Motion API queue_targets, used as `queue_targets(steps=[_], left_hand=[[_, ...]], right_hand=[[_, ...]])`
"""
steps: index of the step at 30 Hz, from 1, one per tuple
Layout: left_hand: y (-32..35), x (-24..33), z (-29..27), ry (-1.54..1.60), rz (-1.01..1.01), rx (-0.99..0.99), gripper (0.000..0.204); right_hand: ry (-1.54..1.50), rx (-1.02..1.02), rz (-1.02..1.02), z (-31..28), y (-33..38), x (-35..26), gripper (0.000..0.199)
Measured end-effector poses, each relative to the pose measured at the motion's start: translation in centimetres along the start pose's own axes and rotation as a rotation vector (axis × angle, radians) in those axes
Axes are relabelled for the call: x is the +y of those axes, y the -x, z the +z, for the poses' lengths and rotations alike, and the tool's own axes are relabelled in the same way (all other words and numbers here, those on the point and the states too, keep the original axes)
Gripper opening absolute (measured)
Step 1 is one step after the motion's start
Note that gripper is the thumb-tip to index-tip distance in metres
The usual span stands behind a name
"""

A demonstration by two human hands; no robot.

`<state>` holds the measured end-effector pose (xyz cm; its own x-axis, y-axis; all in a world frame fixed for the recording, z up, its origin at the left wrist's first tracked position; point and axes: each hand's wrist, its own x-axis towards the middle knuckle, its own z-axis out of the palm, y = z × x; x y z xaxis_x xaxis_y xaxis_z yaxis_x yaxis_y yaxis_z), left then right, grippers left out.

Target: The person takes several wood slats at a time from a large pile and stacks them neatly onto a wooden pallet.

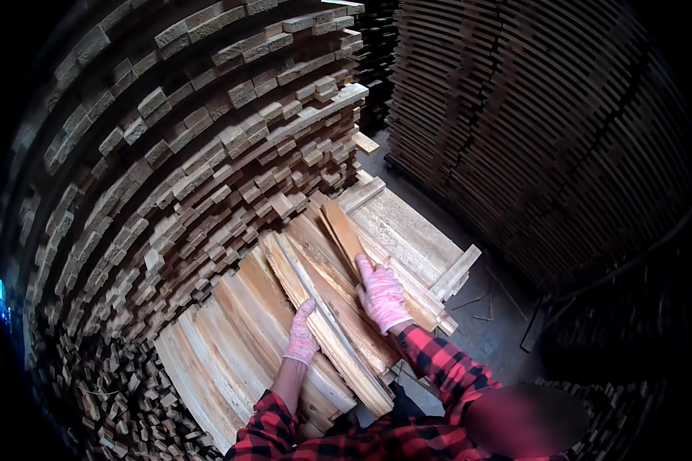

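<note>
A timber workshop; tall plank stacks and wood pieces show it.

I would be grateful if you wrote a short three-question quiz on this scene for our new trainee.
1. True or false: the left hand and the right hand are both gloved.
2. The sleeves are: A) plain blue; B) red-and-black checked; C) white with green stripes.
3. Fill in the missing word: the fingers of the ____ hand touch the orange-brown board.

Key: 1. True; 2. B; 3. right.
</note>
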<state>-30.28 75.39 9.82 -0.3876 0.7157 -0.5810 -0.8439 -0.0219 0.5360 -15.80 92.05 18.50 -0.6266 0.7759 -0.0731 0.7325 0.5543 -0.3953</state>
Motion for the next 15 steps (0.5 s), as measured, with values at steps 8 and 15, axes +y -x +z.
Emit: queue_targets(steps=[8,15], left_hand=[[1.2,0.5,0.5,0.008,0.010,-0.014,0.050],[1.8,0.5,2.4,-0.026,0.045,0.036,0.050]], right_hand=[[-0.180,0.053,-0.107,-1.0,-10.1,10.7,0.066],[-0.220,-0.025,-0.207,2.5,-13.6,10.7,0.051]])
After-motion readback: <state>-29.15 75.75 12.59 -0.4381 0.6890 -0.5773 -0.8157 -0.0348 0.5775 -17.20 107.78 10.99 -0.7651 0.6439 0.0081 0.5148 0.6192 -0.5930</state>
